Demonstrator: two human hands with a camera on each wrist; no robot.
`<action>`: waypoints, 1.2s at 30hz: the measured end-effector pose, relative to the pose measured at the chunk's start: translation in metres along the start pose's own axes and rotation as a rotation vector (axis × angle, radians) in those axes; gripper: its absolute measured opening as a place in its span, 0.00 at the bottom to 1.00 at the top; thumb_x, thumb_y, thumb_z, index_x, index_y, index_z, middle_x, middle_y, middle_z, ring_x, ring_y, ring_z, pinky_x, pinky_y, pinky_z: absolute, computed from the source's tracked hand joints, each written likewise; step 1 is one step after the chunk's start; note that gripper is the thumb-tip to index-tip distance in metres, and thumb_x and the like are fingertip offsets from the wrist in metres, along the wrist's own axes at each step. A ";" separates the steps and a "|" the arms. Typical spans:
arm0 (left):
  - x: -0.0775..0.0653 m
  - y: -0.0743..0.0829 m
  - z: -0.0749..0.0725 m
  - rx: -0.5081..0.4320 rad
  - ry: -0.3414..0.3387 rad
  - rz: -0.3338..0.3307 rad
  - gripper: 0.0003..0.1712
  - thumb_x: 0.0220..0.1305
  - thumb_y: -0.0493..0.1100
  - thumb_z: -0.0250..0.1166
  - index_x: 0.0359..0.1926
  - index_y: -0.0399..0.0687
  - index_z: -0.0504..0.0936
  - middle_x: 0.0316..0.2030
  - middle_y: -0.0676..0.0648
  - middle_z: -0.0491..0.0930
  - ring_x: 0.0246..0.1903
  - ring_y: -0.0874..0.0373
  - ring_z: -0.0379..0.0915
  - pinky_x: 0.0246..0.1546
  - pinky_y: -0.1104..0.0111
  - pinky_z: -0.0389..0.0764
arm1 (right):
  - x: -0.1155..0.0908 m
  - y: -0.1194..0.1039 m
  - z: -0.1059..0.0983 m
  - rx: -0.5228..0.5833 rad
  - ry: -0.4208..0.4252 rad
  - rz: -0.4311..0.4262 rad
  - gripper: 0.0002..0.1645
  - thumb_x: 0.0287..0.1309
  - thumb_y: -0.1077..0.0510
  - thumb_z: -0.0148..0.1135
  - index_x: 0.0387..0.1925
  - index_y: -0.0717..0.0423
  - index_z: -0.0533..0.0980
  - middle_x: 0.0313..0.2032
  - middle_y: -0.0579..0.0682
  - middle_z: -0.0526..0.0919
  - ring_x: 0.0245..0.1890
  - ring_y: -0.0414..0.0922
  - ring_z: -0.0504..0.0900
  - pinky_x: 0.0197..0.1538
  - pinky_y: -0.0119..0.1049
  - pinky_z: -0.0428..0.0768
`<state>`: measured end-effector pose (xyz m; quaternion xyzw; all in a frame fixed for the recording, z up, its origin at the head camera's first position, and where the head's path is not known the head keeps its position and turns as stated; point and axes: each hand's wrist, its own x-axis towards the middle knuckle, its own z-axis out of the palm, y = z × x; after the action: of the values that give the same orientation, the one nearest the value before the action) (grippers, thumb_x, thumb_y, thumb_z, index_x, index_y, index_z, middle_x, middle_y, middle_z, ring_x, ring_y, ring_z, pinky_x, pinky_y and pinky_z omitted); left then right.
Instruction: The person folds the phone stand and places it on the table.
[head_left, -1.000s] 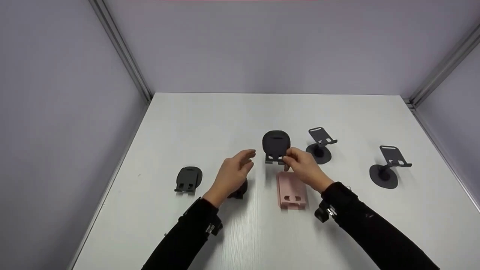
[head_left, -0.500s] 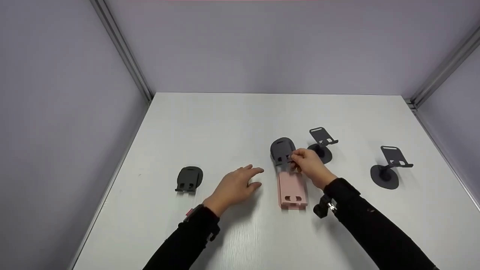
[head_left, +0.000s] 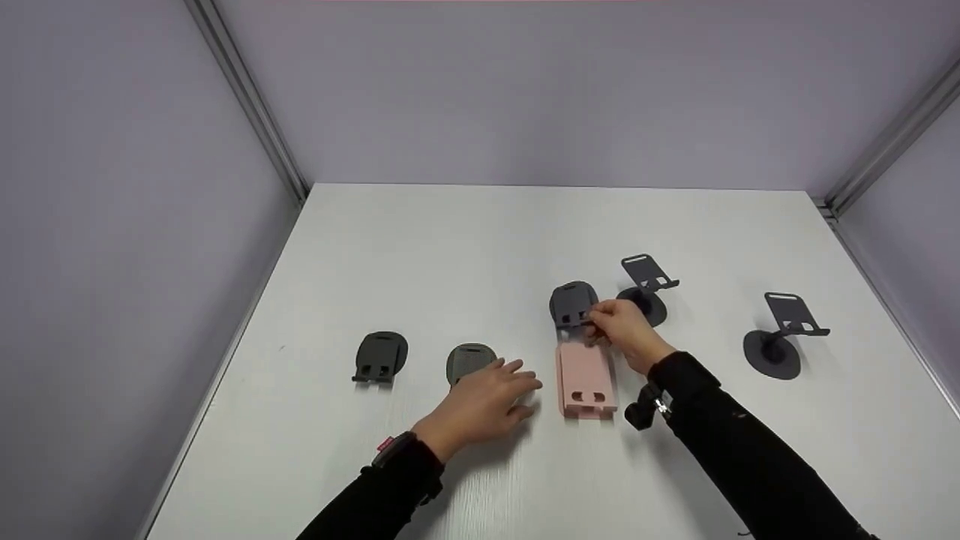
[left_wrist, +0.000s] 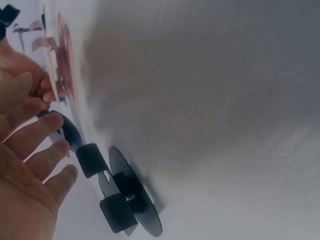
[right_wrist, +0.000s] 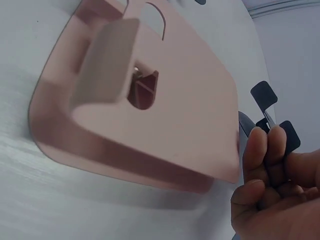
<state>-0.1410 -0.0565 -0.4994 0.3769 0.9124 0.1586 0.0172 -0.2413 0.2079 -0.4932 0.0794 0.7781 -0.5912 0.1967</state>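
From here the right hand (head_left: 628, 334) pinches the dark stand (head_left: 570, 303) near its front edge, just past the pink stand (head_left: 586, 371) on the tabletop (head_left: 450, 247); the left hand (head_left: 480, 405) holds nothing, fingers spread; I'd go soft and steady, so neither stand gets bumped.

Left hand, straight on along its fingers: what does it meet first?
Probably the pink phone stand: it lies in line with the left hand in the head view. The hand's height is unclear, so it might pass over.
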 end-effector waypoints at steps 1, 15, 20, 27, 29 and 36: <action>-0.001 0.001 0.001 0.006 -0.002 0.010 0.19 0.72 0.46 0.64 0.61 0.51 0.82 0.62 0.47 0.81 0.67 0.48 0.72 0.71 0.56 0.67 | 0.000 0.000 0.000 0.003 0.000 0.003 0.17 0.78 0.65 0.46 0.59 0.74 0.69 0.34 0.52 0.81 0.34 0.41 0.83 0.42 0.32 0.82; -0.002 0.004 0.013 0.012 -0.158 -0.010 0.27 0.66 0.55 0.68 0.65 0.58 0.78 0.68 0.51 0.74 0.70 0.49 0.67 0.71 0.58 0.67 | 0.001 0.006 -0.003 -0.096 0.018 -0.063 0.28 0.75 0.63 0.47 0.72 0.72 0.62 0.48 0.65 0.85 0.44 0.50 0.87 0.54 0.41 0.83; -0.003 0.004 0.014 0.042 -0.146 0.016 0.28 0.60 0.57 0.73 0.61 0.60 0.80 0.68 0.51 0.75 0.70 0.48 0.67 0.69 0.56 0.70 | -0.004 0.005 -0.006 -0.221 0.040 -0.149 0.25 0.74 0.63 0.49 0.68 0.68 0.68 0.50 0.65 0.85 0.47 0.55 0.86 0.52 0.43 0.83; -0.002 0.002 0.014 0.166 -0.120 0.104 0.33 0.52 0.63 0.76 0.60 0.64 0.83 0.66 0.52 0.75 0.67 0.48 0.70 0.66 0.56 0.74 | -0.012 0.000 -0.012 -0.341 0.024 -0.236 0.21 0.76 0.60 0.51 0.64 0.66 0.73 0.49 0.63 0.86 0.47 0.53 0.86 0.51 0.48 0.83; -0.002 0.002 0.015 0.185 -0.123 0.112 0.34 0.52 0.65 0.75 0.61 0.65 0.82 0.67 0.52 0.74 0.67 0.50 0.70 0.65 0.58 0.74 | -0.013 -0.001 -0.014 -0.350 0.015 -0.245 0.21 0.76 0.60 0.51 0.63 0.66 0.74 0.49 0.62 0.86 0.47 0.53 0.86 0.51 0.49 0.82; -0.002 -0.002 0.018 0.224 -0.111 0.144 0.36 0.51 0.69 0.73 0.61 0.67 0.81 0.66 0.51 0.72 0.63 0.54 0.69 0.66 0.60 0.72 | -0.018 -0.006 -0.020 -0.360 -0.001 -0.312 0.19 0.76 0.61 0.51 0.61 0.67 0.76 0.47 0.65 0.86 0.44 0.53 0.87 0.53 0.53 0.82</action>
<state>-0.1377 -0.0543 -0.5172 0.4491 0.8927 0.0354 0.0140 -0.2312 0.2273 -0.4764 -0.0783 0.8739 -0.4661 0.1141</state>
